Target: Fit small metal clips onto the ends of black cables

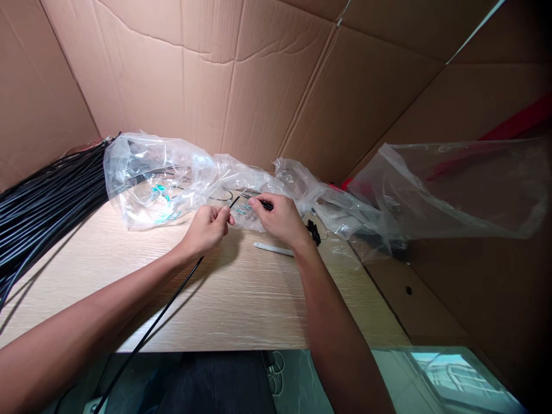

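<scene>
The left hand (210, 226) pinches a black cable (176, 295) near its tip. The right hand (278, 215) — fingers closed — grips a black piece (268, 206).

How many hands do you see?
2. The left hand pinches a black cable; the right hand, just across from it, holds a small black piece. No others show.

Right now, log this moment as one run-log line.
left hand: pinches thin black cable near one end | right hand: holds small black piece | pale wood-grain table: crumpled clear plastic bag, slim white stick
</scene>
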The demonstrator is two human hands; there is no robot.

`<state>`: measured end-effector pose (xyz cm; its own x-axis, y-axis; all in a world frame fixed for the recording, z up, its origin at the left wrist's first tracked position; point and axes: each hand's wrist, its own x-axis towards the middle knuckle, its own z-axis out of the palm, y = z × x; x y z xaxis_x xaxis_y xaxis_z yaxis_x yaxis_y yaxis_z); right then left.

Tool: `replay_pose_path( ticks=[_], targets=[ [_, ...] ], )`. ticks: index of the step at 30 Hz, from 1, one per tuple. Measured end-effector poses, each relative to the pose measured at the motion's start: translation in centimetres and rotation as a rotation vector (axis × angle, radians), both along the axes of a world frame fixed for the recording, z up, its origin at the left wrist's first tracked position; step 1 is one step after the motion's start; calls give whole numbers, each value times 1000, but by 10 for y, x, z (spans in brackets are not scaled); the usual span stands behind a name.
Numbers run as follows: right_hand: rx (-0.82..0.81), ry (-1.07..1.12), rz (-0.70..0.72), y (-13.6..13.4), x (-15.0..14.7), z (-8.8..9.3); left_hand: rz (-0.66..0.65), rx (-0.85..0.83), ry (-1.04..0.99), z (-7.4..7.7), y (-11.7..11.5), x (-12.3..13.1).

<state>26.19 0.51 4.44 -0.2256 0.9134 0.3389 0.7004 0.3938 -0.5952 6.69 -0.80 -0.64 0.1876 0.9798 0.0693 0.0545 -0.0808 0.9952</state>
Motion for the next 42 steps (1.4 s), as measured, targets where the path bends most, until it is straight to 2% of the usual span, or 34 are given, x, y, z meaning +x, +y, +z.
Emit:
replay_pose_path(
  ticks=[6,13,20,26,33,42],
  targets=[
    [0,-33,23,0,0,-2,47,99,111,-1,1,0],
    [-14,-66,21,1,-3,-4,56,118,111,0,0,1],
    [-59,-65,-14,1,-5,-5,81,151,200,-1,1,0],
    [-43,-22,-21,2,-1,-2,78,31,168,0,1,1],
    [-28,-49,24,4,1,-6,51,-237,-102,8,-2,3],
    [-30,-60,27,6,-2,-9,38,-308,-209,20,-8,5]
  ],
)
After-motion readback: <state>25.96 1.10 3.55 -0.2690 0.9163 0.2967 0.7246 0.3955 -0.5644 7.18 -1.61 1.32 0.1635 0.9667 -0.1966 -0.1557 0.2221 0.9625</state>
